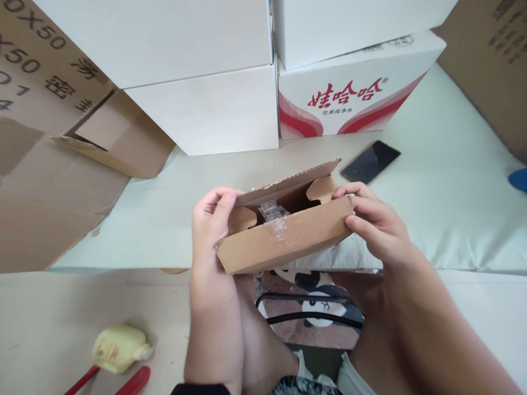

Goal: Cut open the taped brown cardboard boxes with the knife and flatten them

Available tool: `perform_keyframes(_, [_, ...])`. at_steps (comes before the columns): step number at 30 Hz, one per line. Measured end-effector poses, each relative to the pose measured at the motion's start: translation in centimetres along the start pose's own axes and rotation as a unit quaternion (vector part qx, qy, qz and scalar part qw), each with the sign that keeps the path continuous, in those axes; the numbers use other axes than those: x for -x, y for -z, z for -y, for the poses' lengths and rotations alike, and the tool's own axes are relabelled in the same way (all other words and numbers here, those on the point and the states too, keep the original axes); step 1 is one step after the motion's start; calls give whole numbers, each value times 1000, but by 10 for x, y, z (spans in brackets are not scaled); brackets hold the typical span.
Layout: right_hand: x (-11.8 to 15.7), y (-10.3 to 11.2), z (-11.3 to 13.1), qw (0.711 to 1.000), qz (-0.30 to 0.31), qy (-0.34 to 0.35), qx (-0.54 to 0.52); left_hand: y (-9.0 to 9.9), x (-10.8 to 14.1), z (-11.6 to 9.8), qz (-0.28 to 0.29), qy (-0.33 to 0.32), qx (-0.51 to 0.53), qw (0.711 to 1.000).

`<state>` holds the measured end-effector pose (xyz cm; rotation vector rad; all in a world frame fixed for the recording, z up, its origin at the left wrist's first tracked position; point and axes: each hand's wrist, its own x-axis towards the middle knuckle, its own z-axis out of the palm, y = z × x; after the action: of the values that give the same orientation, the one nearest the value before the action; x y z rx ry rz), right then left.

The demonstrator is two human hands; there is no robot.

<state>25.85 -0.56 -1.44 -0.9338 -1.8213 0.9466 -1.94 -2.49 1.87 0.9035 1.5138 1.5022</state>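
A small brown cardboard box (284, 241) is held up over the front edge of the covered table, its lid flap (288, 181) raised and its side tabs folded inward. A crumpled strip of clear tape (274, 215) clings to the front rim. My left hand (214, 214) grips the box's left end, thumb up at the flap. At the right end, my right hand (373, 219) pinches the corner between fingers and thumb. The inside is dark, so I cannot make out any contents. Behind the right end lies a black smartphone (370, 162).
White cartons (201, 115) stand stacked at the back, one with red lettering (346, 99). A large brown carton (53, 181) fills the left, another (489, 71) the right. On the floor sit a yellow bottle (119, 346) and a red object (135, 381). A panda-patterned stool (313, 307) is below.
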Motion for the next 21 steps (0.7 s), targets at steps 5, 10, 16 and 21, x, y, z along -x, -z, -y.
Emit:
perform_keyframes(5, [0,-1,1,1000,1,0,2,2,-1,4,9,-7,9,1000])
perform_keyframes(10, [0,0,2,1000,1,-2,2,0,-1,3,11,-8,17,1000])
perform_keyframes(16, [0,0,2,1000,1,-9,11,-2,-1,1,17,-2,4,1000])
perform_keyframes(21, [0,-1,1,1000,-1,-11,16,-1,1,2,11,-2,0,1000])
